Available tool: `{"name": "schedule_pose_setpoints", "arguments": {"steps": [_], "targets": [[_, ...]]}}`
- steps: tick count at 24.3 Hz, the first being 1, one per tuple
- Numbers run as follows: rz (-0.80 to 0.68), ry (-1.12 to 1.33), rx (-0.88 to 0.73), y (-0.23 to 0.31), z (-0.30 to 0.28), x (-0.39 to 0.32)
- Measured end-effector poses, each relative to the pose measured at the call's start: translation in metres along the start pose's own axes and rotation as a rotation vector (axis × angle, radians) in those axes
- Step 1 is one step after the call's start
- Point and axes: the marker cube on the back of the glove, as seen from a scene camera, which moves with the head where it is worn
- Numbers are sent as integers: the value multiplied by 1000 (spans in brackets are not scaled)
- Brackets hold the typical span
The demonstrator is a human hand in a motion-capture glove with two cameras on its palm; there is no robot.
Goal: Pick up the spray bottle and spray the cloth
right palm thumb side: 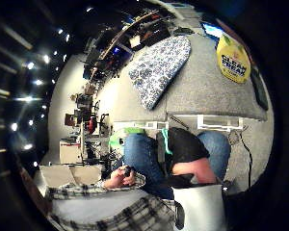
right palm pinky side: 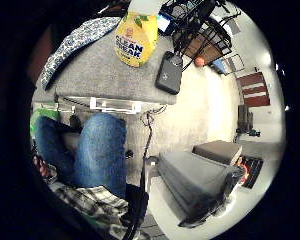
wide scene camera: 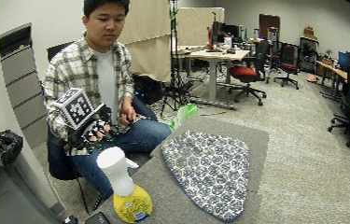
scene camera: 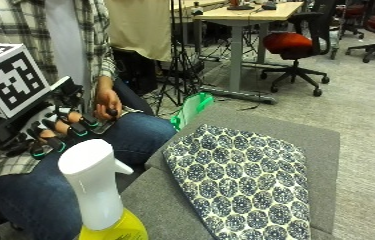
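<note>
A yellow spray bottle [scene camera: 100, 200] with a white trigger head stands upright at the near corner of the grey table [scene camera: 320, 145]. A blue-and-white patterned cloth [scene camera: 247, 185] lies flat on the table beside it. My gloved right hand [scene camera: 54, 130] hovers over my lap, off the table's edge and apart from the bottle, its fingers loosely curled around nothing. In the palm views the bottle [right palm pinky side: 135, 37] [right palm thumb side: 233, 60] and the cloth [right palm pinky side: 75, 42] [right palm thumb side: 159, 70] both show on the table, some way from the palm. The wide outside view gives the same layout: bottle [wide scene camera: 125, 193], cloth [wide scene camera: 208, 170], hand [wide scene camera: 90, 130].
A black flat device [right palm pinky side: 169, 72] lies on the table next to the bottle. My bare left hand [scene camera: 107, 102] rests on my thigh, holding a small dark object. A green bag [scene camera: 192, 109] sits by the table's far edge. Desks and office chairs [scene camera: 293, 45] stand behind.
</note>
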Motion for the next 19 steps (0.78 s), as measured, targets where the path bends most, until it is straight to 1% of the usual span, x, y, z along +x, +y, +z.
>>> {"name": "schedule_pose_setpoints", "arguments": {"steps": [19], "targets": [[-20,0,-19,-4,2,-3]]}}
